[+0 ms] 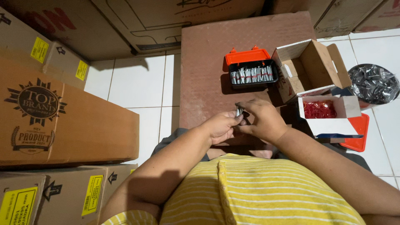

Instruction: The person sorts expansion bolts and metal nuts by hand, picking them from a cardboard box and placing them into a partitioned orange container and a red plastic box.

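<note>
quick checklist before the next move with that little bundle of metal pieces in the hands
1. Bundle of metal pieces held by both the left hand and the right hand: ok.
2. Black case with orange lid open, rows of metal pieces showing: ok.
3. Free room left in that case: cannot tell, it looks nearly full.
4. White box of red rubber bands open beside the right hand: ok.
5. Band already around the held bundle: cannot tell, fingers hide it.
6. Brown board bare between hands and case: ok.
</note>
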